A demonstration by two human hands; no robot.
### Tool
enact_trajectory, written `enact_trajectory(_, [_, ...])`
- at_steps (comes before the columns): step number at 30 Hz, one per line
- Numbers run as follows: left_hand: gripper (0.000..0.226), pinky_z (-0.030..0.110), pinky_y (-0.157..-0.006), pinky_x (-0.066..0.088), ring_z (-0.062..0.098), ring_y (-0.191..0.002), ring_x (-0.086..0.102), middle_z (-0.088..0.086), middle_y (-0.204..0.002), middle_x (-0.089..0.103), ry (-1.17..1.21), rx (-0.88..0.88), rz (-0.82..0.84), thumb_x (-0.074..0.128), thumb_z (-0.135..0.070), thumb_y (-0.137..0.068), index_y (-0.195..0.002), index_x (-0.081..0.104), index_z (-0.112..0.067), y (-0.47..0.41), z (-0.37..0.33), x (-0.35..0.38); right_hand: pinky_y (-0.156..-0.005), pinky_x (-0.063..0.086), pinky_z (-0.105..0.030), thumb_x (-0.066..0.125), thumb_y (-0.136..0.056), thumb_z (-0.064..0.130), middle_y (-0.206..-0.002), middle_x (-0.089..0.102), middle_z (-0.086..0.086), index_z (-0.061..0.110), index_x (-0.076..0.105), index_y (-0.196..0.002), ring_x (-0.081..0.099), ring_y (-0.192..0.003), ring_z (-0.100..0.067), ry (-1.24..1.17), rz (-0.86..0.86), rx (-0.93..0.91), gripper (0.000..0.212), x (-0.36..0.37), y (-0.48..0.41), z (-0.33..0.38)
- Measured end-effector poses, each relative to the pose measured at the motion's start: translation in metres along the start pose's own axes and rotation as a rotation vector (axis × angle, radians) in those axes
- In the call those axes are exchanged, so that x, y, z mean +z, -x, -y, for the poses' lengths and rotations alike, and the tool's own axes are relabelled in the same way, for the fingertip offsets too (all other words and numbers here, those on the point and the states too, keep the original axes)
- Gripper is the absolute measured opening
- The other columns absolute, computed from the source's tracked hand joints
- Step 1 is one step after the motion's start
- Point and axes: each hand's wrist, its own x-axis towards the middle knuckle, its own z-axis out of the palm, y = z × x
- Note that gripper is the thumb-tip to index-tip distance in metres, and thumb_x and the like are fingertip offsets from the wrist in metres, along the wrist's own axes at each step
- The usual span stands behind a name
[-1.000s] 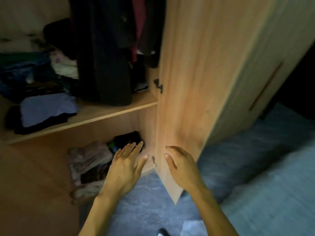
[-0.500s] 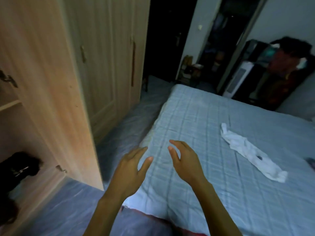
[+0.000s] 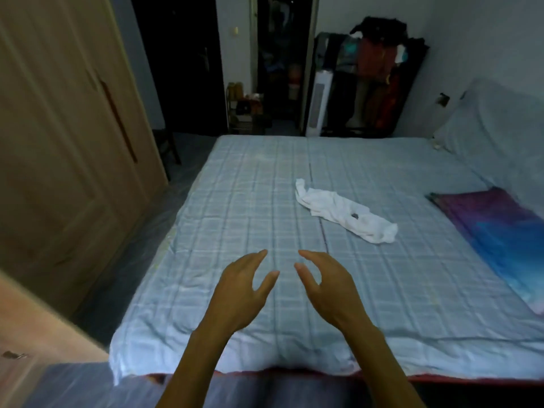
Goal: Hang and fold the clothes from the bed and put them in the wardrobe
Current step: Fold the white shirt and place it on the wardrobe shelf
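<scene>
Both hands empty, fingers loosely spread over bed's (image 3: 235, 201) near edge; white garment (image 3: 344, 214) lies ahead-right, long axis slanting away-left, right hand (image 3: 326, 287) nearer than left hand (image 3: 241, 293).

A crumpled white cloth garment (image 3: 344, 213) lies on a bed's pale blue checked cotton-like sheet (image 3: 250, 207), matt and lightly wrinkled, beside a light brown wood-grain wardrobe (image 3: 64, 148) with a smooth finish.

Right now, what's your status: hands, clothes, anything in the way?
Left hand, right hand open, empty, above bed. White garment crumpled mid-bed, untouched. Nothing in the way; purple-blue cloth aside, right.
</scene>
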Motion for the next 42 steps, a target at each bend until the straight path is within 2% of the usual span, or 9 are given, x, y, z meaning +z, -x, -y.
enact_trajectory(8, [0.061, 0.024, -0.109, 0.026, 0.009, -0.132, 0.039, -0.007, -0.144, 0.045, -0.095, 0.107, 0.131, 0.038, -0.06, -0.09, -0.141, 0.042, -0.026, -0.045, -0.115, 0.109, -0.099, 0.036, -0.019, 0.048, -0.093, 0.047, -0.126, 0.06, 0.007, 0.024, 0.058, -0.126, 0.053, -0.117, -0.008, -0.003, -0.063, 0.166, 0.042, -0.108, 0.03, -0.129])
enact_trajectory(21, [0.057, 0.024, -0.106, 0.028, 0.011, -0.129, 0.043, -0.005, -0.14, 0.049, -0.03, 0.2, 0.261, 0.04, -0.057, -0.091, -0.137, 0.048, -0.024, -0.16, -0.157, 0.22, -0.091, 0.033, -0.008, 0.05, -0.095, 0.04, -0.121, 0.061, 0.011, 0.025, 0.062, -0.121, 0.054, -0.11, -0.001, 0.074, -0.081, 0.354, 0.033, -0.164, -0.011, -0.244])
enact_trajectory(24, [0.052, 0.028, -0.109, 0.029, 0.011, -0.13, 0.042, -0.006, -0.141, 0.048, 0.012, 0.205, 0.293, 0.042, -0.053, -0.093, -0.137, 0.047, -0.025, -0.202, -0.159, 0.243, -0.092, 0.033, -0.009, 0.037, -0.091, 0.058, -0.119, 0.063, 0.01, 0.025, 0.062, -0.121, 0.056, -0.109, -0.003, 0.142, -0.071, 0.364, 0.051, -0.172, -0.039, -0.265])
enact_trajectory(26, [0.059, 0.028, -0.109, 0.03, 0.011, -0.13, 0.042, -0.007, -0.141, 0.048, 0.043, 0.194, 0.322, 0.037, -0.062, -0.091, -0.136, 0.048, -0.026, -0.229, -0.158, 0.258, -0.092, 0.035, -0.009, 0.019, -0.084, 0.074, -0.118, 0.063, 0.011, 0.026, 0.062, -0.12, 0.056, -0.108, -0.001, 0.163, -0.078, 0.369, 0.073, -0.174, -0.059, -0.28])
enact_trajectory(28, [0.07, 0.024, -0.106, 0.031, 0.01, -0.127, 0.045, -0.007, -0.139, 0.05, 0.075, 0.202, 0.341, 0.03, -0.07, -0.085, -0.135, 0.049, -0.026, -0.256, -0.158, 0.272, -0.095, 0.04, -0.015, 0.013, -0.081, 0.078, -0.118, 0.062, 0.011, 0.027, 0.061, -0.12, 0.056, -0.108, -0.002, 0.179, -0.081, 0.389, 0.081, -0.175, -0.084, -0.293])
enact_trajectory(31, [0.072, 0.019, -0.101, 0.03, 0.01, -0.123, 0.048, -0.005, -0.135, 0.054, 0.092, 0.239, 0.34, 0.029, -0.07, -0.084, -0.133, 0.051, -0.022, -0.297, -0.163, 0.289, -0.096, 0.04, -0.016, 0.02, -0.084, 0.074, -0.118, 0.063, 0.01, 0.027, 0.061, -0.121, 0.057, -0.109, -0.005, 0.207, -0.044, 0.385, 0.073, -0.178, -0.125, -0.309])
enact_trajectory(34, [0.067, 0.021, -0.106, 0.031, 0.008, -0.126, 0.045, -0.007, -0.138, 0.051, 0.132, 0.241, 0.386, 0.033, -0.068, -0.088, -0.135, 0.049, -0.023, -0.326, -0.169, 0.304, -0.095, 0.036, -0.013, 0.023, -0.086, 0.07, -0.12, 0.062, 0.009, 0.025, 0.061, -0.122, 0.056, -0.109, -0.005, 0.198, -0.046, 0.378, 0.069, -0.184, -0.159, -0.321])
enact_trajectory(39, [0.087, 0.021, -0.103, 0.034, 0.003, -0.119, 0.049, -0.013, -0.13, 0.054, 0.129, 0.283, 0.38, 0.022, -0.083, -0.076, -0.13, 0.054, -0.023, -0.377, -0.179, 0.336, -0.093, 0.032, -0.008, 0.027, -0.087, 0.057, -0.121, 0.062, 0.008, 0.024, 0.06, -0.123, 0.056, -0.109, -0.005, 0.154, -0.037, 0.382, 0.059, -0.192, -0.204, -0.36])
enact_trajectory(42, [0.085, 0.022, -0.103, 0.036, 0.004, -0.118, 0.05, -0.012, -0.13, 0.056, 0.107, 0.28, 0.37, 0.023, -0.081, -0.077, -0.129, 0.056, -0.023, -0.404, -0.181, 0.358, -0.09, 0.026, -0.001, 0.035, -0.092, 0.052, -0.121, 0.062, 0.007, 0.023, 0.06, -0.124, 0.055, -0.108, -0.005, 0.123, 0.008, 0.389, 0.049, -0.192, -0.227, -0.394])
